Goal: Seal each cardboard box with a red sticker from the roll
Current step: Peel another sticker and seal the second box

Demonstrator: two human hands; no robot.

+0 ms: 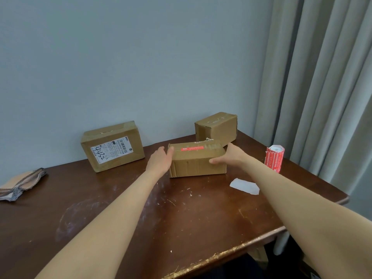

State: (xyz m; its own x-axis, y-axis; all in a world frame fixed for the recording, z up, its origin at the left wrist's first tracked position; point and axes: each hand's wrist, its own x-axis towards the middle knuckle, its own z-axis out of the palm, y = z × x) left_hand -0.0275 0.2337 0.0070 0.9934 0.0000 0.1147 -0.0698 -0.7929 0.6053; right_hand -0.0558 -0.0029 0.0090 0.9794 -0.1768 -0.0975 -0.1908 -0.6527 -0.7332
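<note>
The box sits between both hands. The left hand lies flat against its left end, fingers straight and thumb up at the top edge, pressing rather than clasping. The right hand wraps the right end, with the thumb across the front face and the fingers over the far corner, mostly hidden behind the cardboard. The box rests on the table. A red sticker lies along its top, over the flap seam.

Just nearer than the right wrist lies a white slip, flat on the wood. To the right of the right hand stands the roll of red stickers, upright near the table's right edge, its loose end hanging down the side.

Behind the right hand is a far box, close to the held box; whether they touch cannot be told. Left of the left hand, well apart, a labelled box leans back against the wall, its white label facing forward.

Farthest left, a cloth lies at the table's edge. A grey curtain hangs beyond the roll.
</note>
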